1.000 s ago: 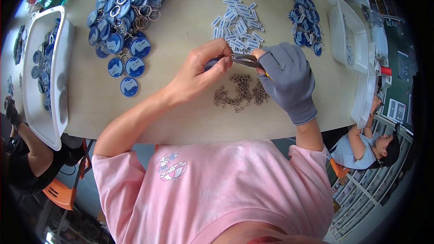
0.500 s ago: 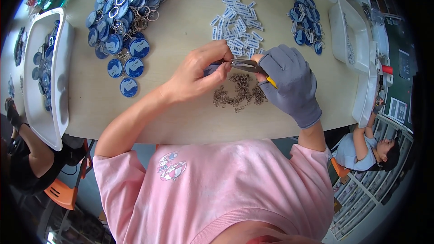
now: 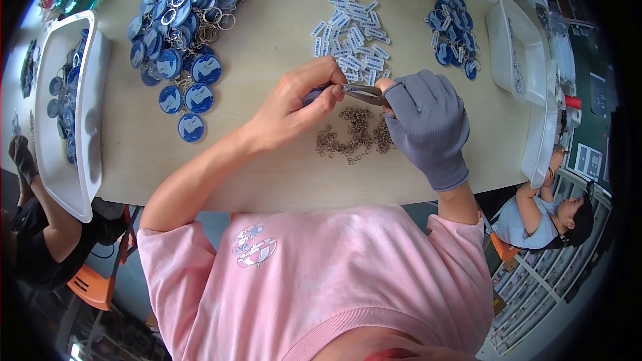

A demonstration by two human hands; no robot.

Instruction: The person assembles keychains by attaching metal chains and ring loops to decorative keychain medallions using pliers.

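the bare left hand (image 3: pixel 289 101) pinches a mostly hidden blue disc (image 3: pixel 311 96) above the middle of the bench (image 3: pixel 267 177); the gloved right hand (image 3: pixel 428 124) is closed around pliers (image 3: pixel 366 94), their tips at that pinch. jump rings (image 3: pixel 356 136) lie nearer the front edge, white tags (image 3: pixel 351 35) toward the far edge, keychains (image 3: pixel 191 67) toward the far left corner.
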